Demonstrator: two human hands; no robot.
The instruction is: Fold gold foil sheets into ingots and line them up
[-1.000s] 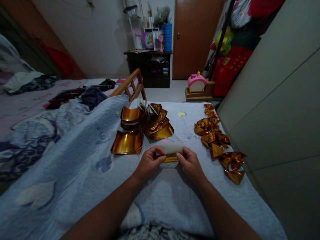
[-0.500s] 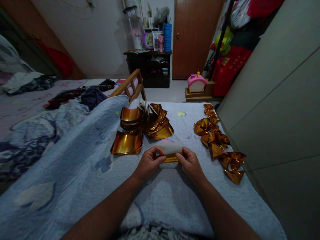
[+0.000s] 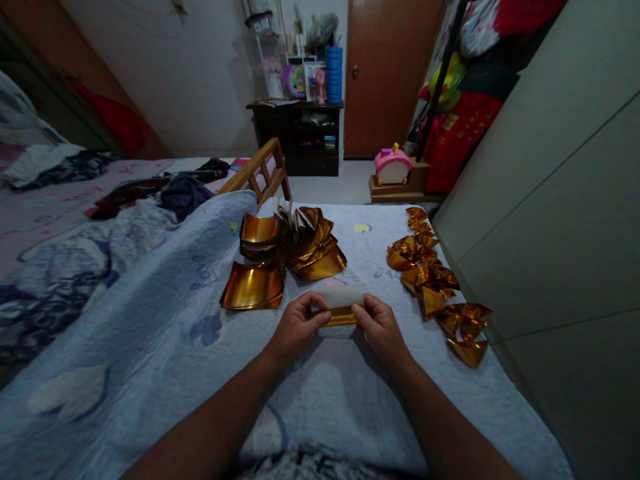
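both hands (image 3: 300, 325) (image 3: 381, 328) pinch gold paper (image 3: 341, 305); fingers clamped, paper ends hidden under thumbs.

Pretty dim in here overall; the light seems to sit overhead toward the upper middle of the frame, so the white wall (image 3: 200, 80) there is the brightest patch, and it falls off fast toward the lower corners; the gold sheets (image 3: 280, 257) at centre throw warm glare, and the paper strip (image 3: 341, 297) just below catches a pale glow; bottom edge is murky and grainy; shadows are soft; the wide lens stretches the wardrobe (image 3: 550, 200) at right and the bedding (image 3: 75, 267) at left; the far shelf (image 3: 300, 130) looks soft.
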